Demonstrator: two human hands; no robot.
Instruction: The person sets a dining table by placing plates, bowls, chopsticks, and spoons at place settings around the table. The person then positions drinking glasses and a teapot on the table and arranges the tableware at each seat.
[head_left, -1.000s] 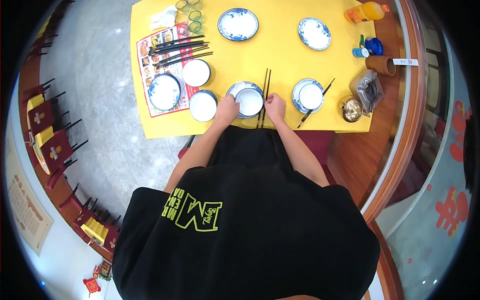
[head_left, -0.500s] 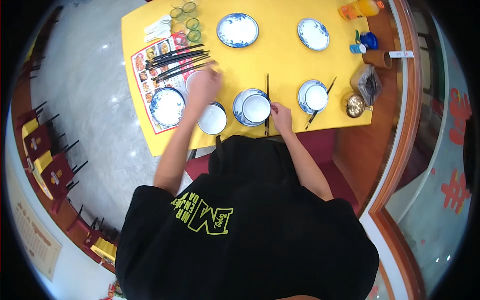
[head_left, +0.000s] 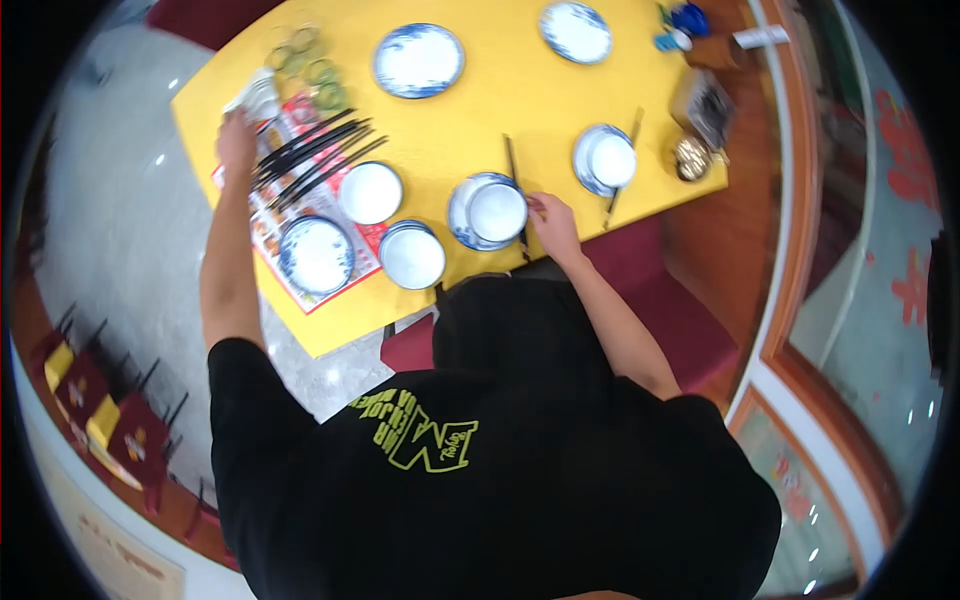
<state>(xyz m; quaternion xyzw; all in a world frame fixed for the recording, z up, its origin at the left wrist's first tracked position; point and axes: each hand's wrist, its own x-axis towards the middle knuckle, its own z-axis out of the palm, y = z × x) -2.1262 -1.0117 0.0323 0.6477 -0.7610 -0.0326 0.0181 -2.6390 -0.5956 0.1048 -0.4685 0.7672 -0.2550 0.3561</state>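
My left hand (head_left: 237, 142) is at the table's far left, its fingertips at a stack of white spoons (head_left: 259, 96). Motion blurs those fingers, so their grip is unclear. Beside the near place setting, my right hand (head_left: 553, 224) has its fingers closed on a pair of black chopsticks (head_left: 510, 160), against the right side of a white bowl (head_left: 497, 211). That bowl sits on a blue-and-white plate (head_left: 461, 226). More black chopsticks (head_left: 315, 150) lie loose on a printed menu sheet (head_left: 268, 228), close to my left forearm.
Two bowls (head_left: 371, 193) (head_left: 412, 256) and a plate stack (head_left: 317, 256) stand at left. Green-tinted glasses (head_left: 322, 72) are behind. Two plates (head_left: 419, 61) (head_left: 576, 33) lie farther back. Another bowl (head_left: 612, 160) with chopsticks sits right, near a gold pot (head_left: 692, 158).
My left hand has moved from above the bowls out to the spoons, uncovering a white bowl. My right hand stays beside the bowl and chopsticks. The view has shifted and turned.
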